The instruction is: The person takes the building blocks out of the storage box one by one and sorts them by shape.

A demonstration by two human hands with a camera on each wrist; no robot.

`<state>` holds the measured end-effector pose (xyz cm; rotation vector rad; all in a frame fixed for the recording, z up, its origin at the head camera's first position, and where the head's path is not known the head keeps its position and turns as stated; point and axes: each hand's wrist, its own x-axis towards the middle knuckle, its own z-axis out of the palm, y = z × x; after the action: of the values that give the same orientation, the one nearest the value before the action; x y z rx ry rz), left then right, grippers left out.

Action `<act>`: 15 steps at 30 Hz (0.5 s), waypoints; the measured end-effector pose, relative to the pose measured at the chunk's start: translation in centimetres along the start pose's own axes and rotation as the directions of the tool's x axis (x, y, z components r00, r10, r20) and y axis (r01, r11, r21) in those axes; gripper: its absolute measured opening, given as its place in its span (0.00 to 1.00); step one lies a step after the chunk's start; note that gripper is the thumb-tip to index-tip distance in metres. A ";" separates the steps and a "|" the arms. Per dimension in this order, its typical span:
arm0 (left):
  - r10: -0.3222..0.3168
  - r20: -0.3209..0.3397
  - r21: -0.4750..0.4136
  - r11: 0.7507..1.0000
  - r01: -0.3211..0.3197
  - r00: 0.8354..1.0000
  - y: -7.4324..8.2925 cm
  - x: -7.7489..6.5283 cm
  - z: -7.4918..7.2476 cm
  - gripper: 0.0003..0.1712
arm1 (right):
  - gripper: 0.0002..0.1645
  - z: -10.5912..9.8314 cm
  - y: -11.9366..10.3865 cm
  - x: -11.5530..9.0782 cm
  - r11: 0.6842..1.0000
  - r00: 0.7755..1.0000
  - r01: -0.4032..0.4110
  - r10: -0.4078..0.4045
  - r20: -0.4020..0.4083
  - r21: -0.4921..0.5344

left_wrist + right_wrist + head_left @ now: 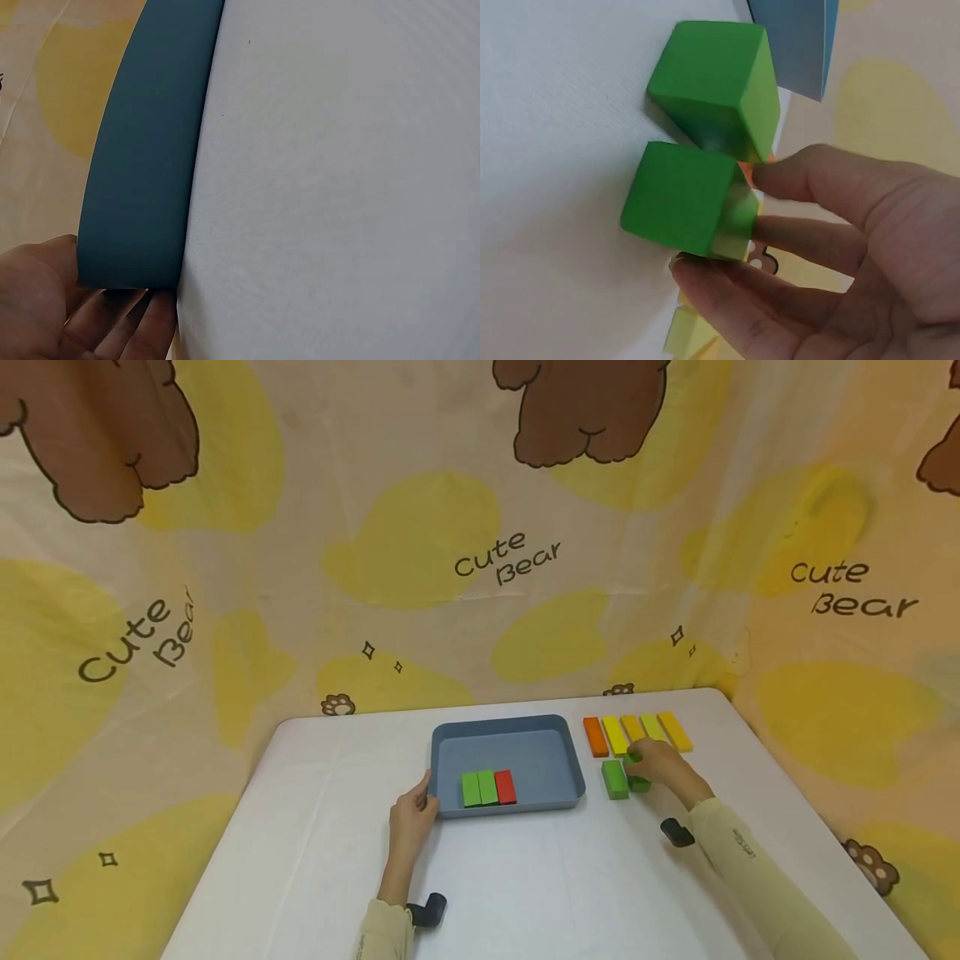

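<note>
A blue-grey tray sits on the white table. In it, two green blocks and a red block lie side by side along the front wall. My left hand grips the tray's front left corner; in the left wrist view its fingers curl round the end of the tray wall. Right of the tray, my right hand pinches a green block, thumb on one side and fingertips at the opposite edge. Another green block stands just left of it.
Behind the right hand is a row of several blocks, among them an orange block, a yellow block and a yellow-orange block. A printed cloth hangs behind the table.
</note>
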<state>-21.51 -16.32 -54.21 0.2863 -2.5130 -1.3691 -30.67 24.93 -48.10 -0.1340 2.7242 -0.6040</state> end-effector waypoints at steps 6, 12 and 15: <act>0.000 0.003 -0.009 1.000 0.000 1.000 -0.1 -0.2 0.1 0.28 | 0.31 -0.3 -0.6 -0.6 1.000 0.999 0.006 -0.007 -0.048 -0.016; 0.004 -0.001 -0.007 1.000 -0.004 1.000 -0.1 -0.1 0.0 0.28 | 0.29 -0.3 -3.4 -1.2 0.994 0.982 0.088 -0.097 -0.164 -0.060; 0.007 0.000 -0.014 1.000 -0.007 1.000 -0.1 -0.1 0.0 0.28 | 0.27 0.1 -5.3 -1.4 0.986 0.965 0.154 -0.162 -0.208 -0.057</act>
<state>-21.45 -16.37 -54.25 0.2742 -2.5009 -1.3835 -29.19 20.30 -45.50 -0.3168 2.9541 -0.6408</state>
